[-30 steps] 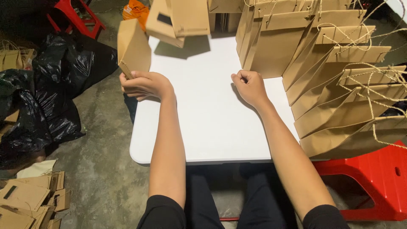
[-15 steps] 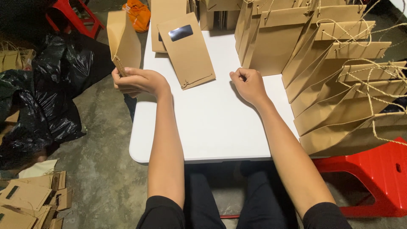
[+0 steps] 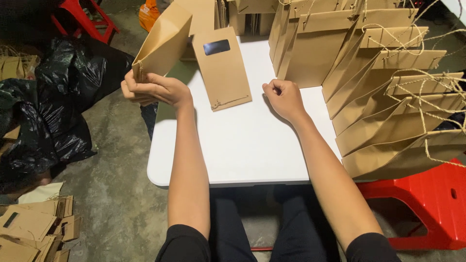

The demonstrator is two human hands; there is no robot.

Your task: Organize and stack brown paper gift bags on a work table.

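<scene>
My left hand grips the lower end of a brown paper bag and holds it up, tilted, beyond the left edge of the white table. My right hand rests on the table as a loose fist with nothing in it. A flat brown bag with a small dark window lies on the table between my hands, nearer the right one. A row of finished brown bags with twine handles leans in a stack along the table's right side.
Black plastic bags lie on the concrete floor at left. Flat brown bags are piled at lower left. A red stool stands at lower right, another red stool at top left. More bags stand at the table's far edge.
The view has shifted, bringing the flat windowed bag on the table into sight. My left hand has turned the held bag and lifted it slightly. My right hand stays fisted on the table.
</scene>
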